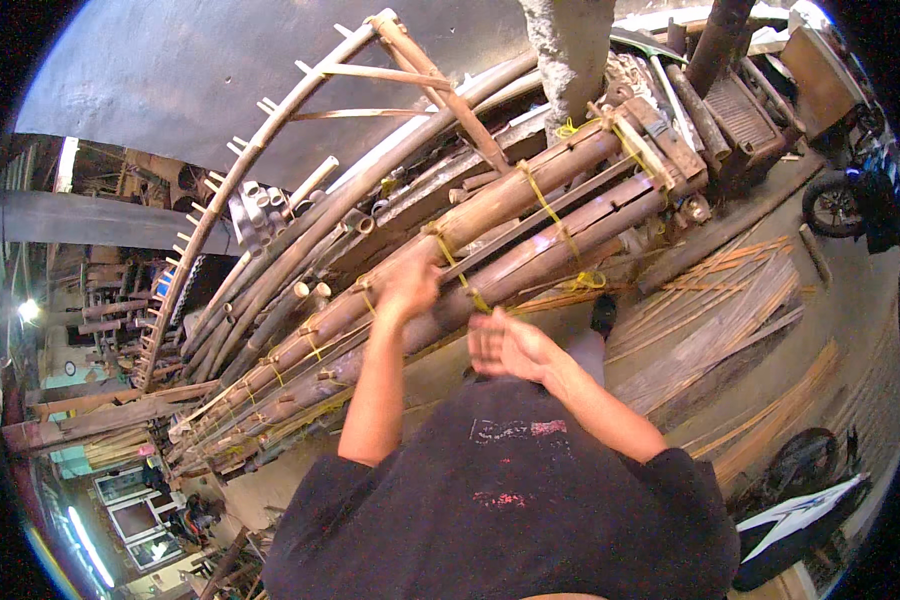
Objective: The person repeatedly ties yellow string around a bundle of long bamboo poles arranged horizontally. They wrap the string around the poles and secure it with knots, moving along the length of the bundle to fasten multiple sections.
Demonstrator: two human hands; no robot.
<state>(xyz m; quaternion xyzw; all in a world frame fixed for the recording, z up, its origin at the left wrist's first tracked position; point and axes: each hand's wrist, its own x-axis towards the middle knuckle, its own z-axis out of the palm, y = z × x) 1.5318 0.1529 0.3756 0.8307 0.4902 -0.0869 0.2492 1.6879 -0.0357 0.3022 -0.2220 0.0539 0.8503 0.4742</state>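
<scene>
Two long brown bamboo poles, a far pole (490, 203) and a near pole (545, 257), run side by side diagonally in front of me. Yellow cord (547, 207) is looped around them at intervals. Over the far pole, beside one of these ties, is my left hand (410, 287); motion smears its fingers, so any grip is unclear. My right hand (515, 347) is on the near side of the near pole, just below a hanging bit of yellow cord (479, 300). Its palm shows bare, the fingers loosely stretched and slightly blurred.
Behind the poles lie stacked bamboo tubes (270, 290) and a curved frame with pegs (232, 170). A rough concrete post (570, 60) rises by their far end. Thin split strips (710, 320) cover the floor at right, near motorbike parts (835, 205).
</scene>
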